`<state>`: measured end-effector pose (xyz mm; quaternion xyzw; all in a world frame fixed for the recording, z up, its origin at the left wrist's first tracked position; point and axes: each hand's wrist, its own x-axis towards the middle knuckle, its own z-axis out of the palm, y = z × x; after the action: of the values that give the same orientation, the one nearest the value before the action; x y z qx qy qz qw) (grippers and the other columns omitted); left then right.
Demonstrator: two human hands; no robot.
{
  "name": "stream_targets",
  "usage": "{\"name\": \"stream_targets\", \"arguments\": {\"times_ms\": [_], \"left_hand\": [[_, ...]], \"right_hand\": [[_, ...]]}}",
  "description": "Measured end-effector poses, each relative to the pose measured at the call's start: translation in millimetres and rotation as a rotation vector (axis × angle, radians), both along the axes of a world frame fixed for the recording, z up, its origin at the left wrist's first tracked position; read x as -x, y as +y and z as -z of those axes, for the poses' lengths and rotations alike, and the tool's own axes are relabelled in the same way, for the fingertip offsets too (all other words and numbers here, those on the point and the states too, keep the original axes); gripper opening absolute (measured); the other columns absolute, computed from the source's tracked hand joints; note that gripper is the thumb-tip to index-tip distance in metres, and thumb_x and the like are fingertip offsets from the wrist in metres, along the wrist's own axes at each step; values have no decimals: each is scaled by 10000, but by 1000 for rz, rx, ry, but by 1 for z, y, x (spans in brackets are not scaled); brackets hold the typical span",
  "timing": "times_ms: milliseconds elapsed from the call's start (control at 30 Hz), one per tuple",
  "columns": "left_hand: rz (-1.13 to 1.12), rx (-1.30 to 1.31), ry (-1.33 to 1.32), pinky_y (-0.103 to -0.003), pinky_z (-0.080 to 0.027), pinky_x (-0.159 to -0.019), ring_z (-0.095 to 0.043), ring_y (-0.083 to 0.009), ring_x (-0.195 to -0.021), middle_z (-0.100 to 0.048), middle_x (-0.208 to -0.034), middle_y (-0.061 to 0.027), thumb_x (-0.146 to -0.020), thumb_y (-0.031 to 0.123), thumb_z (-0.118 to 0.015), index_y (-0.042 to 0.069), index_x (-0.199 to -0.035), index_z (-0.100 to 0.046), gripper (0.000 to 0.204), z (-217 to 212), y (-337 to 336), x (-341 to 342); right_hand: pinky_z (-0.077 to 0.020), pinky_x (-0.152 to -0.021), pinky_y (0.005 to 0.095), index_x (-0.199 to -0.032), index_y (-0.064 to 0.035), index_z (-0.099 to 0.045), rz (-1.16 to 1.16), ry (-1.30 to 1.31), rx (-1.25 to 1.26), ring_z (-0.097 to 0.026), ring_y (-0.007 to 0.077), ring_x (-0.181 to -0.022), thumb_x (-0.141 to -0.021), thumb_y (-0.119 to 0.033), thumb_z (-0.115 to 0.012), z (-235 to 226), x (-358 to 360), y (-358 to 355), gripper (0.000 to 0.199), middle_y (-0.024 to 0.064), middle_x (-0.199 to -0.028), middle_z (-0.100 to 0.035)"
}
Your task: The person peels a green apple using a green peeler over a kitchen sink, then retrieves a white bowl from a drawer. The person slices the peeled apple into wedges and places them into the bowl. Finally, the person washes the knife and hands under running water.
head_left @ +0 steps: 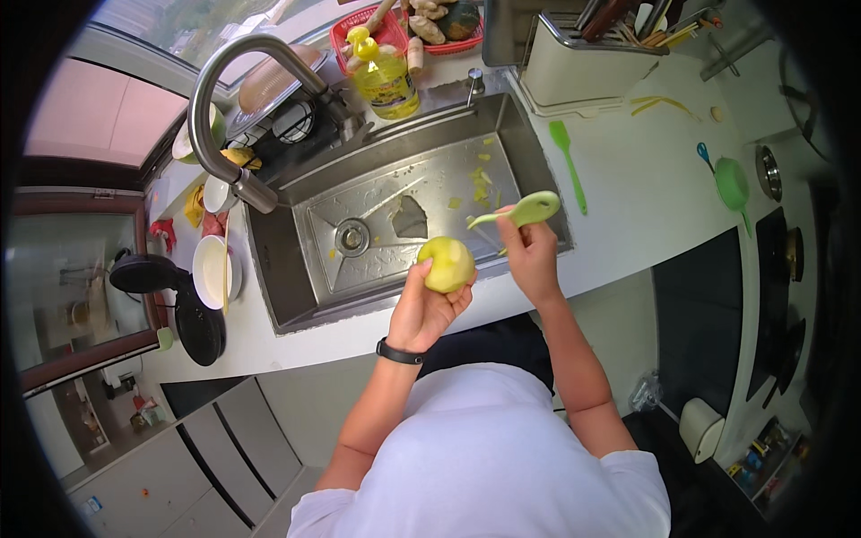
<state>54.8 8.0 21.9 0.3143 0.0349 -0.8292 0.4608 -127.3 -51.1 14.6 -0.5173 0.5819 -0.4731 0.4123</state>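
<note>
My left hand point(425, 309) is closed round a yellow-green apple point(447, 264), partly peeled, with pale flesh showing on its upper side. It is held over the near edge of the steel sink point(327, 224). Just right of the apple, my right hand point(533, 260) grips a light green peeler point(531, 209). The peeler's head points left toward the apple, and the two are apart. Strips of peel point(482, 186) lie scattered on the sink floor at the right. A grey drain point(352, 237) shows in the sink's left part.
A curved faucet point(211, 108) rises over the sink's far left. Behind stand a yellow soap bottle point(386, 85) and red baskets point(369, 36) of vegetables. A green spatula point(569, 166) lies right of the sink, near a knife holder point(583, 67). White bowls point(215, 271) stand at the left.
</note>
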Motion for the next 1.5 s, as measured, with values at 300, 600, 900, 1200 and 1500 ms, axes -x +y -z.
{"name": "stream_targets", "arguments": {"times_ms": [300, 600, 900, 1200, 1500], "left_hand": [[-60, -25, -134, -339, -500, -840, -577, -184, -938, -572, -1120, -87, -969, 291, -500, 60, -1232, -495, 350, -5, 1, 8], [25, -15, -144, -319, -492, -811, -580, -174, -960, -597, -1126, -86, -959, 278, -543, 65, -1208, -519, 329, -10, -1, -2], [-9, -3, -262, -313, -507, -823, -578, -191, -986, -570, -1149, -93, -952, 293, -554, 50, -1246, -480, 388, 5, 3, 2], [-9, 94, -356, -296, -493, -833, -567, -148, -982, -566, -1133, -66, -962, 182, -496, 43, -1203, -494, 278, 3, 9, 6], [61, 82, -319, -326, -479, -839, -571, -180, -1004, -580, -1144, -64, -927, 216, -561, 65, -1204, -512, 319, 3, 13, -5]], "right_hand": [[-473, -553, 290, -936, -18, -656, -365, 32, 485, -619, 199, -638, -839, -5, -678, -31, -17, 13, 100, 95, -805, -651], [-443, -538, 291, -959, -13, -653, -69, 103, 112, -577, 117, -605, -915, -137, -638, 11, -1, -6, 133, 81, -721, -641], [-440, -526, 267, -959, -26, -658, -266, 55, 369, -572, 143, -589, -862, -59, -682, -22, -20, 19, 105, 76, -813, -662], [-500, -566, 343, -958, -42, -635, -330, 127, 399, -653, 304, -676, -828, -67, -691, -30, -19, 25, 144, 125, -827, -668], [-401, -515, 316, -941, 4, -638, -274, 438, 329, -537, 144, -558, -914, -142, -631, 16, -4, -19, 149, 104, -688, -588]]}}
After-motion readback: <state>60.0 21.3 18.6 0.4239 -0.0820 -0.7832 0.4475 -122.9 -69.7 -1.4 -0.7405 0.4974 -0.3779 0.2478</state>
